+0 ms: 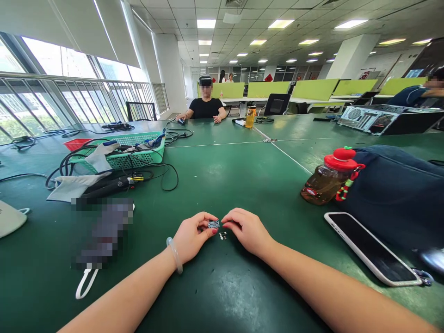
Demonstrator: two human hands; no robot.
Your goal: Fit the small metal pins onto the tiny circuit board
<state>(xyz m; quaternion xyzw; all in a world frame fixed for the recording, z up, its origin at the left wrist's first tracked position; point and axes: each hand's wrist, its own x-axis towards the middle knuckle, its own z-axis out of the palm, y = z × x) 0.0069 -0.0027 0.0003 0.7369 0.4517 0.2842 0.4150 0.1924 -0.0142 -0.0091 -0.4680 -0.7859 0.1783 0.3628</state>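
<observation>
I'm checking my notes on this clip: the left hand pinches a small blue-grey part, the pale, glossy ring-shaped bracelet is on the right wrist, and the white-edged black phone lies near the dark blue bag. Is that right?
Not quite: the head view shows the pale bracelet on the left wrist. The left hand does pinch the small blue-grey part, and the white-edged black phone lies near the dark blue bag.

small blue-grey part [213, 224] in left fingers [207, 234], tiny white-and-dark piece [223, 236] on green table [229, 178]

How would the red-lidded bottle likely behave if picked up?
The bottle probably feels fairly heavy, given the brown liquid inside. Its clear, glossy wall may be slippery. The beaded strap looks flexible, so it would likely swing.
</observation>
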